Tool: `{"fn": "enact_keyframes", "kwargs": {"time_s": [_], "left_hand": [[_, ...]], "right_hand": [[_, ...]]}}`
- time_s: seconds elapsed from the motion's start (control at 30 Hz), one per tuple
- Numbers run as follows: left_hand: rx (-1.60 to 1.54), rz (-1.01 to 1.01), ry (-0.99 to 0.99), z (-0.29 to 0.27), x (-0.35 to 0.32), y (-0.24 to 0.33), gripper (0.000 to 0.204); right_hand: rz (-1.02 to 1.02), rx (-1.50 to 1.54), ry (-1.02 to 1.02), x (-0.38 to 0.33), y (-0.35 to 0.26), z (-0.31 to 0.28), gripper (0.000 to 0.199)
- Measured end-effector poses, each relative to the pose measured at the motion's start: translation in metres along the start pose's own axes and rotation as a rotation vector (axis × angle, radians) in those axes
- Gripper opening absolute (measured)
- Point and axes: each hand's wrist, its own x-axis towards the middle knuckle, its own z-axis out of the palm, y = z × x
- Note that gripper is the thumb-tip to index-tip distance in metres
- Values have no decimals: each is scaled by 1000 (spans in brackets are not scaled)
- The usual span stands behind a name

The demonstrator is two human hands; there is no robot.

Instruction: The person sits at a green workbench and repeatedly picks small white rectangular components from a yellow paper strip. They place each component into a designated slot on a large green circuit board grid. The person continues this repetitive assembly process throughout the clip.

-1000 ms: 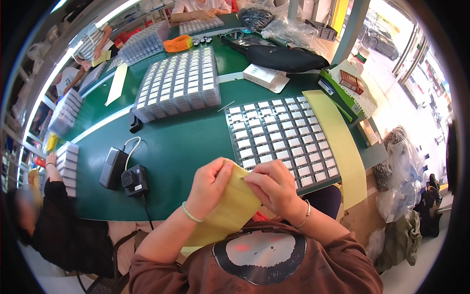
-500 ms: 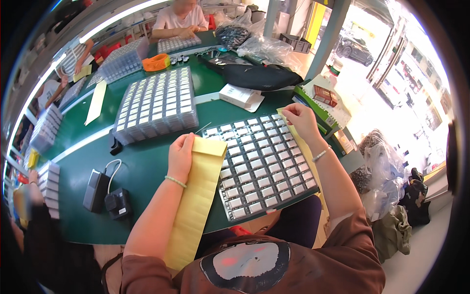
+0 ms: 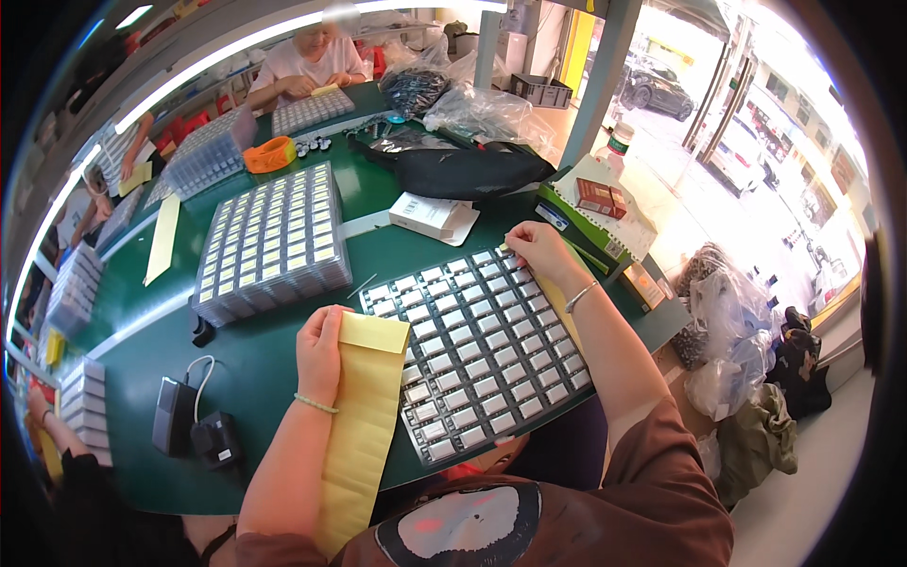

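A grey tray (image 3: 477, 354) of several small white-topped parts in rows lies on the green table (image 3: 255, 364) in front of me, its near edge over the table's rim. My left hand (image 3: 321, 354) holds the top of a long yellow paper strip (image 3: 364, 416) that lies along the tray's left side. My right hand (image 3: 539, 250) reaches to the tray's far right corner and pinches the end of another yellow strip there. A bracelet sits on each wrist.
A stack of similar trays (image 3: 274, 246) stands to the left rear. A white box (image 3: 425, 215), a black bag (image 3: 472, 172) and a green box (image 3: 590, 231) lie behind. Black chargers (image 3: 194, 425) sit at left. Another person (image 3: 307, 66) works across the table.
My hands have parted from the folded yellow paper: the left now holds the strip beside the tray, the right has reached to the far right corner. My view has moved toward the tray.
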Motion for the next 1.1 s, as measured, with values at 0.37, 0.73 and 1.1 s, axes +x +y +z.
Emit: {"fn": "enact_keyframes", "kwargs": {"time_s": [0.37,0.73,1.1], "left_hand": [[31,13,-17,0,0,-1,28],[40,67,-30,2,-2,1,27],[135,219,10,4,-13,0,23]], "right_hand": [[-35,-301,89,-2,-5,10,11],[17,-108,198,9,5,8,18],[-327,-133,-317,-106,-118,120,22]]}}
